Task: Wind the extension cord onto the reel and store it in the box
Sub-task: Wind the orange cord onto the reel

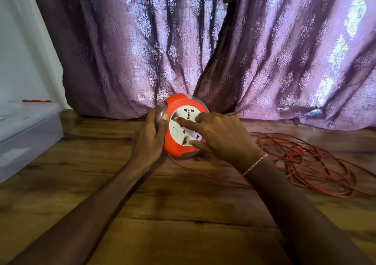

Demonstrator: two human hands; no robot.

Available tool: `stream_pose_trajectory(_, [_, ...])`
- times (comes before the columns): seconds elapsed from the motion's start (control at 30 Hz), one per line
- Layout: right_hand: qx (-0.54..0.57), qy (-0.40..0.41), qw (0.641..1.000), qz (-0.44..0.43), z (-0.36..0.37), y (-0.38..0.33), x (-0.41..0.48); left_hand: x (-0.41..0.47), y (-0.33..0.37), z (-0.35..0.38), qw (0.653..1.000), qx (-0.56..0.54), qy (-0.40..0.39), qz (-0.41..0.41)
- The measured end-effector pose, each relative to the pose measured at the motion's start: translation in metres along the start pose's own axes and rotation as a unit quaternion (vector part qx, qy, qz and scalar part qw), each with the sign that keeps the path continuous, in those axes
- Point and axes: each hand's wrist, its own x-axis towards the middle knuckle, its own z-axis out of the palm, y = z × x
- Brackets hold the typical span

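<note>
Holding the reel [184,125] on edge near the curtain [203,47], your left hand [149,137] clasps its rim and your right hand [220,135] spreads fingers on its face. The cord [311,163], loose right of the reel, may tangle if you wind fast.

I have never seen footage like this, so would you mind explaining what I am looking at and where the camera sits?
There is no machine here: a person wears a camera on the head, looking forward and down at both bare hands. The left hand grips the edge of an orange cord reel, held on its side over a wooden floor. The right hand rests its fingers on the reel's white socket face. A loose tangle of red cord lies on the floor to the right, one strand running to the reel. A clear plastic box sits at the left, and purple curtains hang behind.
</note>
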Motion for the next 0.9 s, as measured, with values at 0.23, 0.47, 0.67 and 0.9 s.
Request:
stream_pose_trajectory(0.23, [0.057,0.097,0.976,0.184,0.003,-0.016,0.006,-0.005,0.008,0.008,1.000,0.004,0.012,0.018])
stream_pose_trajectory(0.47, [0.523,0.029,0.723,0.450,0.010,-0.028,0.013,-0.010,0.011,0.012,0.999,0.027,0.017,0.024])
stream_pose_trajectory(0.67, [0.170,0.064,0.972,0.150,-0.002,-0.005,0.005,-0.002,0.010,0.003,0.999,-0.010,0.038,-0.026])
stream_pose_trajectory(0.9, [-0.003,0.076,0.997,0.028,0.008,-0.008,0.002,-0.005,0.005,0.003,1.000,0.002,-0.004,-0.006])
